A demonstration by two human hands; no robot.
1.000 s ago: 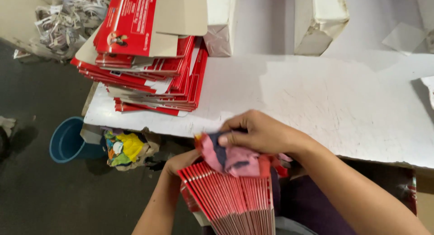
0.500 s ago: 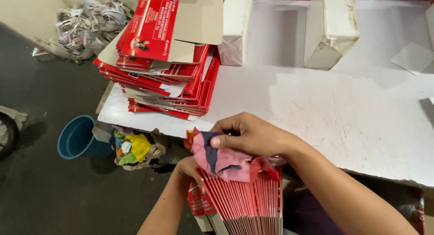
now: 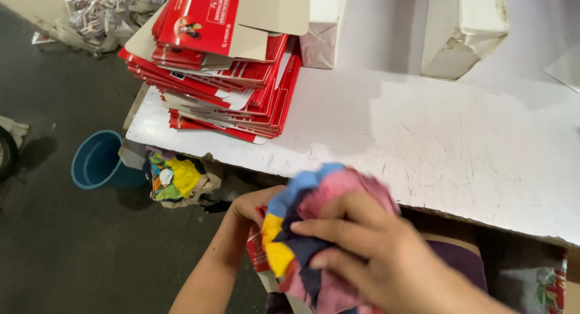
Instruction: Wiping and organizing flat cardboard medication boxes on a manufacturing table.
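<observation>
The right hand [image 3: 374,253] pressed closed fingers onto a bundled multicoloured cloth [image 3: 308,229] held below the near edge of the white surface [image 3: 435,145]. The left hand [image 3: 254,208] gripped red flat cartons [image 3: 257,250] beneath the cloth. A stack of red cartons [image 3: 223,78] sat on the surface, a blue bucket [image 3: 99,163] on the floor.

The bundled cloth [image 3: 320,229] is a patchwork of pink, light blue, yellow and dark navy. The stacked flat cartons [image 3: 223,66] are bright red with white and grey-brown undersides, lying on a scuffed white surface [image 3: 453,145]. The bucket [image 3: 99,160] on the dark grey floor [image 3: 60,253] is blue, and the rag heap [image 3: 178,178] beside it shows yellow, green and orange.
</observation>
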